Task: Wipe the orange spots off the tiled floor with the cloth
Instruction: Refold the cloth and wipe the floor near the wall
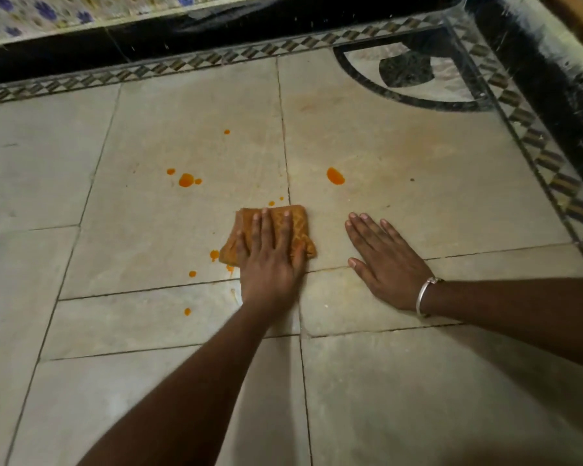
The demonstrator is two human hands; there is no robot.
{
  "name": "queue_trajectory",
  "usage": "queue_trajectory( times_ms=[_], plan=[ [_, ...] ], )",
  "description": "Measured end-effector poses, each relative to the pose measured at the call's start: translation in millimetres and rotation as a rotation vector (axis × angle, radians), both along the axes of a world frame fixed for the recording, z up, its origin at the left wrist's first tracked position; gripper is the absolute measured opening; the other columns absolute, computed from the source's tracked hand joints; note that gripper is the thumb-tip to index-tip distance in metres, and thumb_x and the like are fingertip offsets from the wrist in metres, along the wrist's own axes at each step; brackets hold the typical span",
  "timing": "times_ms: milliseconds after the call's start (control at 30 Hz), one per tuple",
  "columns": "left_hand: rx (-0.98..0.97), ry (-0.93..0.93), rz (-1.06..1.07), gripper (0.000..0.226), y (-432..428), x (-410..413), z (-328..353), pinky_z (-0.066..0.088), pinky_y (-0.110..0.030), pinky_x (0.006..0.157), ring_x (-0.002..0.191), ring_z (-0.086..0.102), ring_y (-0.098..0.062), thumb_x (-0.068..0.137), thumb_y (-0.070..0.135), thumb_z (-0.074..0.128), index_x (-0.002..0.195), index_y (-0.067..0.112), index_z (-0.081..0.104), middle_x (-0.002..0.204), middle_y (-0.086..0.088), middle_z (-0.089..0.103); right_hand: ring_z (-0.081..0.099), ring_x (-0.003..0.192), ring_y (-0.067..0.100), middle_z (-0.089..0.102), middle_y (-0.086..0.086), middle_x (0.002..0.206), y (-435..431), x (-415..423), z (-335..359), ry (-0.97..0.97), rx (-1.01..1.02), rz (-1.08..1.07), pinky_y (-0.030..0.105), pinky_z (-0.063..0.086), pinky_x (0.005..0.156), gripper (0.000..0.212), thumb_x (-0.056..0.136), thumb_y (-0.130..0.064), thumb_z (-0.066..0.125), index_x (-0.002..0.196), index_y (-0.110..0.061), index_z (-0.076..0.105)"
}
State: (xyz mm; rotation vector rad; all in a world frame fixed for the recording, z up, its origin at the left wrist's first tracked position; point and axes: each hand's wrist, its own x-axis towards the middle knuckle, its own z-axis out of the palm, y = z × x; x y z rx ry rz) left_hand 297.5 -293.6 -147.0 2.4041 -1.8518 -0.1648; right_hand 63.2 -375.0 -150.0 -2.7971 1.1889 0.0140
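- Left hand (270,257): palm down, fingers (265,227) straight and slightly spread, pointing away from the person, pressed flat on a folded orange-brown patterned cloth (298,227).
- Left thumb: mostly tucked at the hand's right edge, hard to make out.
- Left forearm (199,375): bare, comes in from bottom left, runs diagonally up to the hand, wrist roughly straight.
- Right hand (386,264): palm down, flat on the beige tiled floor (418,196), fingers extended and close together, angled up-left; thumb (354,263) splayed out towards the left hand.
- Right hand holds nothing and lies just beside the left, not touching it.
- Right forearm (519,311): bare, enters from the right edge, nearly level.
- Right wrist: thin silver metal bangle (423,295) around it.
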Motion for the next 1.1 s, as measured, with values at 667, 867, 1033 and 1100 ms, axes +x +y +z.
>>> queue_trajectory(
  times_ms=[667, 867, 1033, 1100],
  plan=[
    [0.052, 0.034, 0.114, 0.071, 12.2, 0.6, 6.3, -0.011, -0.053, 0.127, 0.16, -0.015, -0.027, 0.106, 0.06, 0.012, 0.166, 0.026, -0.005, 0.175, -0.01, -0.009, 0.004, 0.155, 0.02, 0.005, 0.007, 0.168, -1.3, -0.2, 4.3, 0.049, 0.058, 0.003, 0.044, 0.011, 0.125, 0.068, 0.103, -0.047, 0.017, 0.16, -0.01, 0.009],
    [0.139, 0.123, 0.067, 0.088, 72.6, -66.0, 22.9, -0.019, -0.055, 0.124, 0.156, -0.028, -0.034, 0.1, 0.074, 0.013, 0.164, 0.02, -0.014, 0.168, -0.016, -0.027, -0.003, 0.155, 0.019, -0.003, 0.004, 0.168, -3.3, 2.9, 11.2, 0.072, 0.109, 0.006, 0.039, 0.0, 0.125, 0.077, 0.096, -0.055, 0.001, 0.16, -0.013, 0.002],
    [0.291, -0.047, -0.033, 0.067, 60.9, -50.7, 56.6, 0.018, -0.059, 0.126, 0.153, 0.023, -0.048, 0.108, 0.03, 0.039, 0.163, 0.002, 0.013, 0.168, -0.03, 0.017, -0.012, 0.153, 0.013, -0.017, -0.004, 0.164, -17.7, -0.6, 30.6, 0.12, 0.251, 0.068, 0.033, -0.003, 0.125, 0.082, 0.091, -0.064, 0.001, 0.159, -0.019, -0.009],
    [0.291, -0.141, -0.094, 0.052, 65.5, -48.2, 63.3, 0.038, -0.057, 0.116, 0.14, 0.043, -0.048, 0.104, 0.01, 0.044, 0.153, -0.002, 0.031, 0.158, -0.032, 0.037, -0.011, 0.154, 0.012, -0.014, -0.001, 0.166, -23.2, -0.8, 37.8, 0.152, 0.306, 0.078, 0.033, 0.001, 0.125, 0.074, 0.102, -0.058, 0.017, 0.16, -0.019, -0.006]
  ],
)
